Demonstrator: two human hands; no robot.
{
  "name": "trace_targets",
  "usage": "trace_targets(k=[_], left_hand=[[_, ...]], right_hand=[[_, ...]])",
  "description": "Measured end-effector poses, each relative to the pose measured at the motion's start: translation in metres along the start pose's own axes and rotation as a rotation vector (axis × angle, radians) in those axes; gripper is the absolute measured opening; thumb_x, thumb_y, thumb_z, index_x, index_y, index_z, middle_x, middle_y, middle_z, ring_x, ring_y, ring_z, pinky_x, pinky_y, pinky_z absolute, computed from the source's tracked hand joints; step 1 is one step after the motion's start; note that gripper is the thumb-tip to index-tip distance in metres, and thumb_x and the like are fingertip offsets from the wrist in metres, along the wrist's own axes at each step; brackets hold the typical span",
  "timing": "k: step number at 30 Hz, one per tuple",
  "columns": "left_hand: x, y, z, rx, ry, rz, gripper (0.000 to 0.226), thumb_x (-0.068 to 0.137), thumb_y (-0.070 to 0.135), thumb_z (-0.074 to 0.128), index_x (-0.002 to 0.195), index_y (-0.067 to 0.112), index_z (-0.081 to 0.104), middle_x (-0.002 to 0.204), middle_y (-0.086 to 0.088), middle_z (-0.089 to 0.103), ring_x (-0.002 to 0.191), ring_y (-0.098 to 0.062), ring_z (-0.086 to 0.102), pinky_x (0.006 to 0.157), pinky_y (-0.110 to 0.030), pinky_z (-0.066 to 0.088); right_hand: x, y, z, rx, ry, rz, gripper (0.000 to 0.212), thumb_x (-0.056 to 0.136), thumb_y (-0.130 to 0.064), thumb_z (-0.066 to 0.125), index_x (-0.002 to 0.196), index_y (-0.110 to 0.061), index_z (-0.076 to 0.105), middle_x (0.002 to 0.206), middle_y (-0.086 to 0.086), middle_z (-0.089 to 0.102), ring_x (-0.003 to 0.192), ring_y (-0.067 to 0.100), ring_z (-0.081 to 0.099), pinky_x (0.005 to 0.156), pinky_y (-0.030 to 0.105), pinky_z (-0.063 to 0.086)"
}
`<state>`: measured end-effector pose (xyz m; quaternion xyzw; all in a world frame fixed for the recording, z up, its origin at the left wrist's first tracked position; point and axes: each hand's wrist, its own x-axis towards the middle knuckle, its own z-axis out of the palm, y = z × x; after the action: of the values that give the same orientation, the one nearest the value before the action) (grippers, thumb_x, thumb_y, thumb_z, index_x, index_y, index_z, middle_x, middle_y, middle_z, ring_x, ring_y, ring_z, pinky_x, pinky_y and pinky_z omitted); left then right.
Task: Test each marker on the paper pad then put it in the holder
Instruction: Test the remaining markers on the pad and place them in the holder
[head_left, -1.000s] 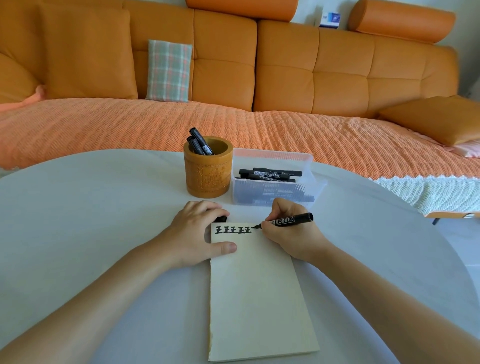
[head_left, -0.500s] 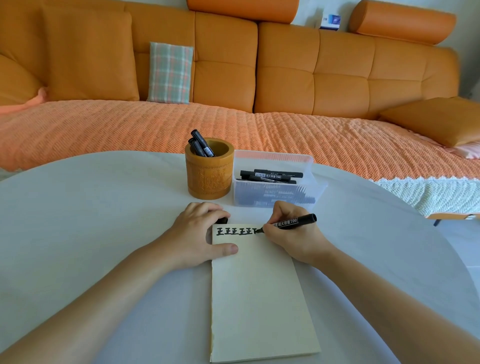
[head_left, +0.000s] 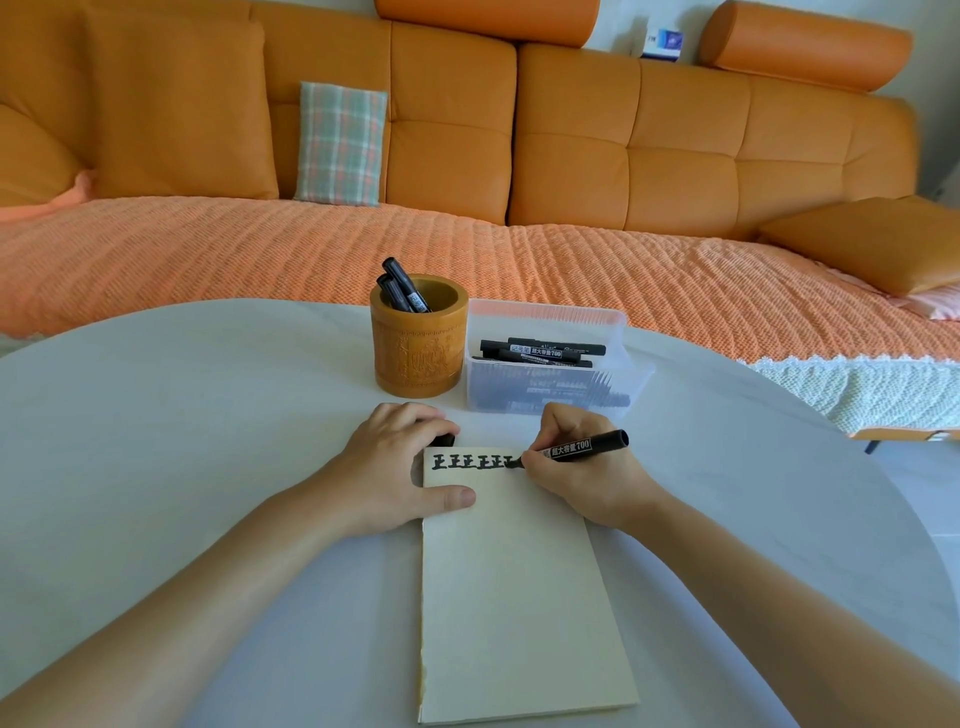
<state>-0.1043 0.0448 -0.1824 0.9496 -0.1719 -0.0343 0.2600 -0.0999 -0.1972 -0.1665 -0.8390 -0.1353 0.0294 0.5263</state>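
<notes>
A cream paper pad (head_left: 511, 597) lies lengthwise on the white table, with a row of black characters along its top edge. My right hand (head_left: 587, 473) grips a black marker (head_left: 582, 446), its tip touching the pad at the right end of that row. My left hand (head_left: 395, 467) rests on the pad's top left corner, thumb on the paper, fingers curled over a small black cap (head_left: 445, 440). Behind the pad stands a round wooden holder (head_left: 418, 358) with two or three black markers (head_left: 402, 286) in it.
A clear plastic box (head_left: 618, 374) full of black markers (head_left: 543, 351) sits to the right of the holder. The round white table (head_left: 182, 441) ends at the right in a curved edge. An orange sofa with cushions fills the background.
The marker tip has shifted slightly along the top row, adding strokes at its right end. My left hand has stayed on the pad's corner.
</notes>
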Motion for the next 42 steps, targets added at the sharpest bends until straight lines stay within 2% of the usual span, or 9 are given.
trace_targets(k=[13,18,23,28,32,36,38,40,42], left_hand=[[-0.002,0.000,0.000,0.005,0.020,-0.010,0.078,0.076,0.072,0.063,0.142,0.037,0.039,0.141,0.022,0.030,0.134,0.000,0.015,0.111,-0.030,0.023],[-0.001,-0.001,-0.002,-0.034,-0.018,-0.016,0.082,0.070,0.081,0.045,0.139,0.038,0.043,0.138,0.025,0.033,0.133,0.002,0.016,0.111,-0.028,0.021],[0.003,-0.009,-0.006,-0.150,0.110,-0.024,0.034,0.104,0.031,0.035,0.126,0.031,0.061,0.134,0.020,0.049,0.131,0.003,0.030,0.116,-0.026,0.021],[0.004,-0.015,-0.012,-0.041,0.165,0.013,0.025,0.095,0.020,0.060,0.118,0.024,0.069,0.120,0.020,0.056,0.120,0.000,0.045,0.102,-0.011,0.025],[0.002,-0.021,-0.019,-0.015,0.229,0.016,0.015,0.087,0.023,0.072,0.101,0.030,0.073,0.106,0.020,0.062,0.107,-0.005,0.054,0.097,-0.023,0.042],[-0.003,-0.020,-0.025,0.051,0.261,0.015,0.016,0.089,0.027,0.069,0.101,0.038,0.071,0.096,0.029,0.059,0.095,-0.002,0.053,0.083,-0.028,0.048],[-0.005,-0.016,-0.028,0.009,0.324,0.023,0.018,0.091,0.026,0.068,0.105,0.037,0.069,0.095,0.030,0.061,0.085,0.001,0.057,0.076,-0.024,0.049],[-0.005,-0.009,-0.032,-0.150,0.363,0.028,0.025,0.089,0.022,0.070,0.109,0.035,0.066,0.096,0.024,0.064,0.079,-0.001,0.060,0.071,-0.015,0.047],[-0.004,-0.002,-0.035,-0.277,0.380,0.003,0.031,0.085,0.018,0.074,0.110,0.033,0.062,0.095,0.018,0.065,0.080,-0.003,0.061,0.068,-0.009,0.044]], right_hand=[[0.001,-0.003,-0.001,0.028,-0.008,0.010,0.023,0.070,-0.012,0.064,0.068,-0.004,0.043,0.056,-0.002,0.045,0.051,0.014,0.038,0.047,0.026,0.030],[0.002,0.001,-0.005,0.180,0.041,0.024,0.019,0.086,0.002,0.065,0.075,-0.006,0.052,0.057,-0.003,0.048,0.051,0.013,0.038,0.048,0.024,0.030],[0.003,-0.010,-0.007,0.137,0.097,-0.074,0.022,0.088,0.002,0.068,0.089,-0.020,0.072,0.075,-0.015,0.062,0.060,0.002,0.053,0.061,0.014,0.042],[0.002,-0.018,-0.014,0.056,-0.058,-0.132,0.036,0.102,-0.001,0.043,0.120,-0.025,0.064,0.090,0.003,0.068,0.061,0.021,0.060,0.054,0.021,0.043],[0.002,-0.029,-0.015,0.182,-0.205,-0.041,0.052,0.103,0.005,0.028,0.136,-0.024,0.057,0.113,0.010,0.062,0.079,0.022,0.062,0.060,0.037,0.055],[0.002,-0.038,-0.015,0.370,-0.240,0.041,0.044,0.102,0.005,0.029,0.110,-0.012,0.069,0.096,0.013,0.048,0.075,0.029,0.060,0.073,0.047,0.059],[0.003,-0.042,-0.013,0.305,-0.226,0.027,0.032,0.104,0.000,0.033,0.097,-0.014,0.060,0.090,0.010,0.043,0.065,0.024,0.058,0.073,0.055,0.060],[0.004,-0.044,-0.012,0.201,-0.211,-0.009,0.021,0.103,-0.004,0.041,0.103,-0.022,0.051,0.090,0.008,0.044,0.060,0.021,0.056,0.060,0.045,0.058],[0.005,-0.043,-0.012,0.069,-0.162,-0.033,0.028,0.100,-0.009,0.053,0.114,-0.033,0.049,0.094,0.005,0.052,0.061,0.019,0.056,0.054,0.033,0.049]])
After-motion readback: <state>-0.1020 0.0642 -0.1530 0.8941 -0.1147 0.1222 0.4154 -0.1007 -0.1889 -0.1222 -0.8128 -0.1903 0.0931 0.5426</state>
